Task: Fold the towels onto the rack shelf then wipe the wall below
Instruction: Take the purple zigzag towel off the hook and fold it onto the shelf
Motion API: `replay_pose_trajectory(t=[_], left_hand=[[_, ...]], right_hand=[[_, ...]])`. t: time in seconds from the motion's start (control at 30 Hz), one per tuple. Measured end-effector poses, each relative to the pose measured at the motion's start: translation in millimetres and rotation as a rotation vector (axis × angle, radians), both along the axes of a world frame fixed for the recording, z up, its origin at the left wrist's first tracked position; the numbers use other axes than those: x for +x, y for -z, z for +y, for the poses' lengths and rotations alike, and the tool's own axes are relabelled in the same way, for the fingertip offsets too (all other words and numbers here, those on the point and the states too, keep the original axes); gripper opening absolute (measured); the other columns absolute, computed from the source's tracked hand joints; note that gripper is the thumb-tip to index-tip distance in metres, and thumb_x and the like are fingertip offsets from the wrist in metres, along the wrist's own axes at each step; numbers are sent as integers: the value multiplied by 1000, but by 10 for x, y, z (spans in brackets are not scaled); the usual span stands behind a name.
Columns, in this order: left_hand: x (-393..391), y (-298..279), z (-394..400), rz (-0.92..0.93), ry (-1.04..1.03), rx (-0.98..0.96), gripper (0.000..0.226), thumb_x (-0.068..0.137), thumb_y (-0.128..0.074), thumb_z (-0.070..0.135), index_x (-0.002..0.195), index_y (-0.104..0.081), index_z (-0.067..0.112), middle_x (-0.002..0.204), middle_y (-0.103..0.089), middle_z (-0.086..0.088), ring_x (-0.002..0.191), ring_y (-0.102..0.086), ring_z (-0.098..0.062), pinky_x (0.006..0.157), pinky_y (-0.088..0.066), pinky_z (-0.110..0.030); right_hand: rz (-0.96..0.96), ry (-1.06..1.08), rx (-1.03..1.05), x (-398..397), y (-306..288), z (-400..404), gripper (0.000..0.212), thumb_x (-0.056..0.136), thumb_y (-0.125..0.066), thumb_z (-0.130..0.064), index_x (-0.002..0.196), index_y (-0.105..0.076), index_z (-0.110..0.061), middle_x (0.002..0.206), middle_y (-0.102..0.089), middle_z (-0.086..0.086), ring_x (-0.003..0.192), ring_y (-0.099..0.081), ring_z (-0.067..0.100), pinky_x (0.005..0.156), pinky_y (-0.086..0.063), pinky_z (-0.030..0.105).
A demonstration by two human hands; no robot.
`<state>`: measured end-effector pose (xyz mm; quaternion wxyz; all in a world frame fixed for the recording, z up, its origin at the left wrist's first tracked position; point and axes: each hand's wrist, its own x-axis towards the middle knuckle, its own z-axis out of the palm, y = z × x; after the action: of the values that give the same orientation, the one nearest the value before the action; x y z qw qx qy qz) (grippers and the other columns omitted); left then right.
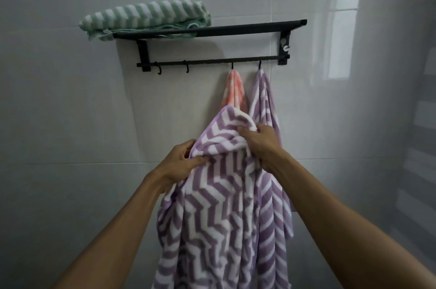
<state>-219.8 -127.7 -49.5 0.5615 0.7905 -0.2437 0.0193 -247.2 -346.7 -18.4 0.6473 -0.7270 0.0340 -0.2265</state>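
A purple and white zigzag towel (212,213) hangs bunched in front of me, off the hooks. My left hand (179,161) grips its upper left edge and my right hand (262,142) grips its upper right fold. A black rack shelf (236,29) is fixed to the wall above, with a folded green and white striped towel (146,16) lying on its left end. A pink towel (234,90) and a second purple striped towel (264,100) hang from hooks on the lower bar (212,61), partly hidden behind the held towel.
The wall (82,123) is pale glossy tile, with a side wall (412,123) meeting it on the right. Two bare hooks (173,69) hang at the left of the lower bar. The right half of the shelf carries nothing.
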Motion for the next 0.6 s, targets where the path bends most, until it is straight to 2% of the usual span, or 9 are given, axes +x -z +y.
replay_pose_trajectory(t=[0.07,0.13,0.2,0.23,0.33,0.43,0.5,0.6], left_hand=[[-27,-21,-3,13,-20,-30,24,91,-69,29,106,-73,11,99,-78,-6,98,-73,-26,84,-60,-37],[6,-58,-16,18,-51,-20,41,88,-72,39,101,-74,0,97,-77,-16,92,-74,-30,86,-58,-45],[27,-110,-17,23,-34,16,67,75,-78,57,97,-72,-5,95,-76,-19,87,-73,-32,82,-57,-46],[42,-117,-9,30,-7,45,70,70,-80,60,96,-73,-4,93,-76,-16,86,-73,-30,80,-56,-42],[160,-80,111,83,20,144,38,79,-79,40,102,-78,10,98,-78,-7,94,-74,-24,85,-59,-35],[220,41,218,67,-24,219,38,86,-73,40,104,-77,7,105,-76,-11,101,-72,-27,91,-58,-38],[228,103,230,66,-66,139,40,90,-67,43,106,-76,8,105,-77,-9,101,-72,-27,93,-57,-43],[175,76,141,47,-138,-35,35,93,-64,43,102,-76,12,94,-78,-1,87,-73,-17,79,-58,-28]], right_hand=[[108,-146,24,-55,-3,-8,24,90,-72,-22,106,-73,-4,88,-74,5,70,-69,16,59,-57,26],[119,-257,48,-103,-32,-35,26,91,-72,-21,107,-73,-1,83,-71,6,65,-66,16,57,-53,25],[65,-335,113,-110,-47,-39,25,93,-71,-21,105,-73,1,88,-73,10,73,-70,22,67,-58,31],[38,-335,152,-123,-64,-34,21,94,-70,-19,101,-73,1,89,-75,12,75,-72,23,71,-60,33],[-25,-228,246,-39,-165,44,14,98,-62,-12,89,-71,-8,84,-72,11,68,-70,20,69,-62,33],[-15,-126,374,-25,-231,-11,11,98,-60,-17,94,-68,-10,89,-72,13,73,-70,24,64,-62,34],[16,-130,390,-28,-212,-57,14,96,-63,-20,102,-68,-8,94,-74,13,76,-71,26,63,-63,34],[26,-306,252,-41,-85,-21,24,89,-76,-20,104,-72,-2,97,-77,17,77,-75,27,69,-63,35]])
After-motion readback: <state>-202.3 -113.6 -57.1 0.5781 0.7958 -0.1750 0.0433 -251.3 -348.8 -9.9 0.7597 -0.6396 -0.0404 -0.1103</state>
